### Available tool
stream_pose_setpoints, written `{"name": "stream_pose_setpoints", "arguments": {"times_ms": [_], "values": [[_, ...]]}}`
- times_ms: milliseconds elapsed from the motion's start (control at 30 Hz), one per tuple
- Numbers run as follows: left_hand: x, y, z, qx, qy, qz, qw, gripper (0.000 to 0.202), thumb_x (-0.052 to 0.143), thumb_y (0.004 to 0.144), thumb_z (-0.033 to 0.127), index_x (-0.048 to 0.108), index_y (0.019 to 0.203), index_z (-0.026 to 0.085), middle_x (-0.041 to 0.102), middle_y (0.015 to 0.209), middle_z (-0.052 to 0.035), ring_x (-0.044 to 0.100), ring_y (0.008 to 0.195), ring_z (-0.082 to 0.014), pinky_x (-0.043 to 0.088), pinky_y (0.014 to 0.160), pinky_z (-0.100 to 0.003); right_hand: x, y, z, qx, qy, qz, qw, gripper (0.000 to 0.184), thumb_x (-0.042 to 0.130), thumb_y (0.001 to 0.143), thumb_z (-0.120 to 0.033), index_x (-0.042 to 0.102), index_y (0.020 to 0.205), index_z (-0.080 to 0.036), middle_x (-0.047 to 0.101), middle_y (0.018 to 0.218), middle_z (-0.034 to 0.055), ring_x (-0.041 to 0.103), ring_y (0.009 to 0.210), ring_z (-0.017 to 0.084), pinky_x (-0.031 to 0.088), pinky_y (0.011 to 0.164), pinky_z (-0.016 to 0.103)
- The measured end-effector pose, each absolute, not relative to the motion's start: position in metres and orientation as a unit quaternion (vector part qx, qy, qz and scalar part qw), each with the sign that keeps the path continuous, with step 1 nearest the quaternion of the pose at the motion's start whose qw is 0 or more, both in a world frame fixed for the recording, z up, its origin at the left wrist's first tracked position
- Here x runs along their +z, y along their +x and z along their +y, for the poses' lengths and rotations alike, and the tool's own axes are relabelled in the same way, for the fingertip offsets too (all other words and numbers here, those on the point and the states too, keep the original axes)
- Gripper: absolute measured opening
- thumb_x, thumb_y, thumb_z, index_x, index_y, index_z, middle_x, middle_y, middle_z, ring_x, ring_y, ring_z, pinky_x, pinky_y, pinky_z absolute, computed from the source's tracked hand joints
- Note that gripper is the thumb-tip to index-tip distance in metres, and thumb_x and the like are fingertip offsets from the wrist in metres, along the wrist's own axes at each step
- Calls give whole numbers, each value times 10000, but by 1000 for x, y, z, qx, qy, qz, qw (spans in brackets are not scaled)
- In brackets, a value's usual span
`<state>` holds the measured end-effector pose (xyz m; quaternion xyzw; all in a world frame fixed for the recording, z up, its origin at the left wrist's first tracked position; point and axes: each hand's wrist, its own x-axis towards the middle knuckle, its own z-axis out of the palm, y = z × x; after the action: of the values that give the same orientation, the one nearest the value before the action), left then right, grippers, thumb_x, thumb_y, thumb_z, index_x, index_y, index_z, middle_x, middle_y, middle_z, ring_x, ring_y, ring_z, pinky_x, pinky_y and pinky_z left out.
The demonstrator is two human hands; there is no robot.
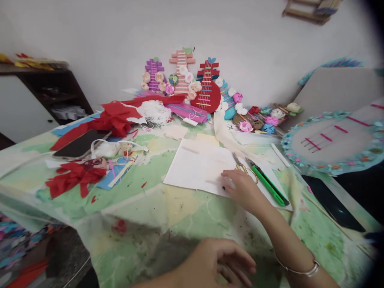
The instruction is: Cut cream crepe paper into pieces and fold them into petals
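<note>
My right hand (244, 190), with a bangle on its wrist, reaches over the right part of a white sheet of paper (192, 168). Its thumb and fingers are apart and loosely bent, low over the sheet; I cannot tell whether they touch it. Just beyond the fingers lie gold-handled scissors (240, 163). Beside them, to the right, rests a green utility knife (268, 184). Low in the picture, near the table's front edge, my left hand (216, 260) hovers with curved, parted fingers and nothing visible in it.
Decorated toy-like string instruments (207, 90) lean on the wall behind. A smartphone (82, 144), red fabric (117, 120) and a white cable (105, 148) lie at left. On the right stand a large oval decorated board (333, 140) and a black flat object (333, 202). A patterned cloth (135, 216) covers the table.
</note>
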<state>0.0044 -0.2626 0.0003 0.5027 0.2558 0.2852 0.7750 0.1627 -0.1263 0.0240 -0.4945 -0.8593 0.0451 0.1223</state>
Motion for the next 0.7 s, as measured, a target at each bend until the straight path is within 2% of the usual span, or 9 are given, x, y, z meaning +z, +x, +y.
{"name": "stream_pose_setpoints", "arguments": {"times_ms": [67,133,200,267,333,367,433,567,700], "values": [[12,-8,-253,331,600,333,647,293,584,685,137,670,965,117,708,854,-113,683,782,-206,527,700,-290,19,166,-122,38,-504,-853,129,197,525,766,-95,691,846,-165,702,933,94,615,930,237,442,826,325],[19,-21,-234,374,699,369,484,253,527,720,98,671,923,144,695,836,-83,650,736,-167,523,678,-267,16,166,-119,38,-504,-852,135,209,504,780,-94,695,803,-175,713,886,76,627,904,222,448,804,305],[20,-33,-208,411,771,364,323,248,524,749,102,647,955,167,682,929,-83,623,862,-189,514,786,-314,17,163,-117,37,-502,-852,142,218,496,786,-95,700,789,-175,720,865,72,637,893,216,450,792,295],[16,-43,-179,396,813,376,204,350,518,778,104,579,1113,187,612,1138,-108,537,1082,-229,440,946,-405,19,158,-115,34,-505,-849,152,223,493,788,-99,705,797,-169,725,855,77,652,863,215,456,771,295],[9,-50,-150,373,817,423,121,490,607,738,151,499,1215,177,522,1239,-142,442,1182,-285,377,993,-488,22,153,-114,33,-508,-845,163,227,493,789,-99,708,813,-167,731,837,75,668,808,208,462,740,290],[7,-52,-138,356,822,432,105,539,650,714,181,482,1226,170,507,1238,-149,429,1181,-299,373,988,-501,23,151,-113,33,-509,-844,168,227,496,789,-100,709,819,-170,733,823,69,674,778,202,465,724,284],[3,-53,-119,334,836,425,95,492,664,709,177,511,1176,173,532,1183,-131,449,1136,-288,393,962,-479,26,148,-110,35,-506,-844,177,223,506,790,-101,711,824,-181,736,786,49,680,725,189,468,696,270],[6,-51,-97,346,860,362,94,107,596,773,120,612,856,185,625,925,-65,518,944,-225,447,853,-382,26,149,-103,36,-478,-854,199,208,519,812,-114,706,840,-199,736,815,34,680,753,175,476,717,259],[11,-53,-87,351,888,292,49,153,514,816,78,607,761,187,644,843,-49,517,875,-196,439,803,-344,23,153,-97,-15,-356,-886,297,178,515,837,-111,682,850,-172,724,896,83,660,866,197,474,814,318]]}}
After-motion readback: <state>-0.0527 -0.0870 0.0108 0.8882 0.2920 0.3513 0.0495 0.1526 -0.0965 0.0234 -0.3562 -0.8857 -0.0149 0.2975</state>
